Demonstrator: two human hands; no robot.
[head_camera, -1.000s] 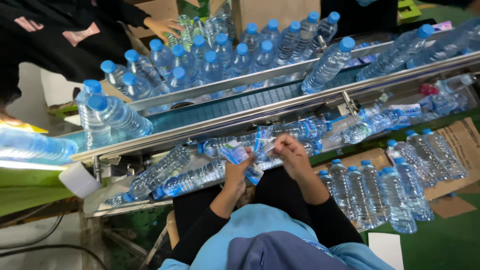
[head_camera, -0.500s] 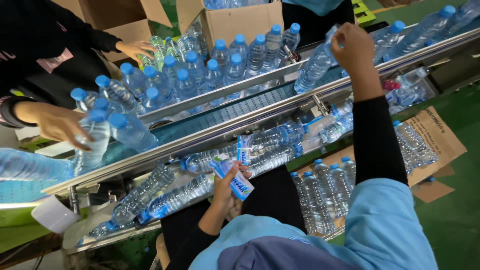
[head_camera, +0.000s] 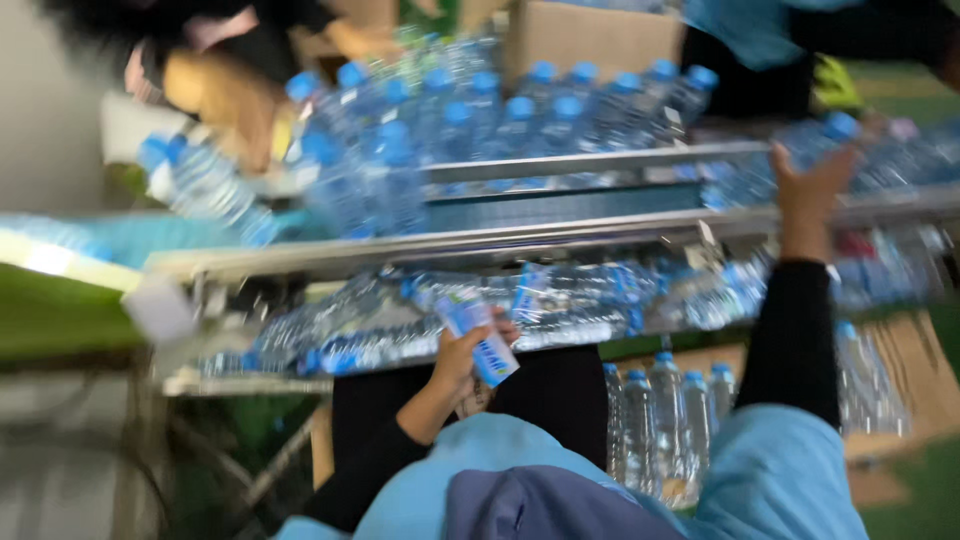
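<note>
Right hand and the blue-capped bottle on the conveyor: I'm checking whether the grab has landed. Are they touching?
Cannot tell. In the head view the right hand overlaps the blue-capped bottle on the conveyor, but motion blur hides any contact or gap.
</note>
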